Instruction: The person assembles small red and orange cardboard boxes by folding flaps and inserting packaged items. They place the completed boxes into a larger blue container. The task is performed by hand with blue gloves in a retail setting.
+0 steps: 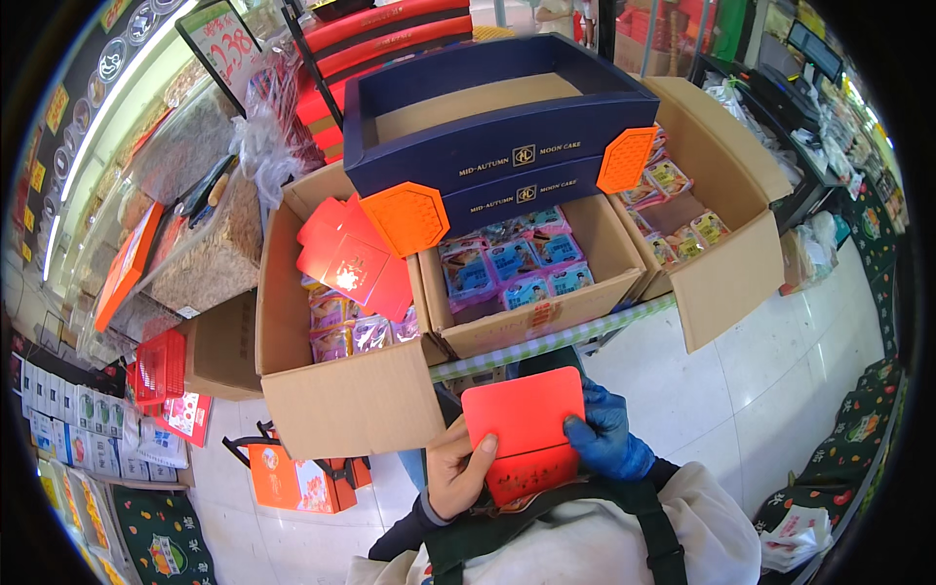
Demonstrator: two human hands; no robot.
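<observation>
In front of my chest I hold a red paper envelope point(522, 414), its rounded flap up, with a crease across it and faint gold print below. My bare left hand point(458, 470) grips its left edge, thumb on the front. My right hand point(610, 435), in a blue glove, pinches the right edge. Ahead, more red envelopes point(359, 263) lie loosely in the left cardboard box point(351, 402) over small wrapped packs point(372, 333). The middle carton point(546, 325) holds several blue-and-pink packs point(513, 259).
Navy gift boxes point(507, 161) sit stacked across the cartons, with orange octagonal pieces point(405, 218) at their corners. The right carton point(726, 278) has its flap hanging down. An orange gift bag point(292, 478) stands on the floor at left, near a red basket point(158, 369).
</observation>
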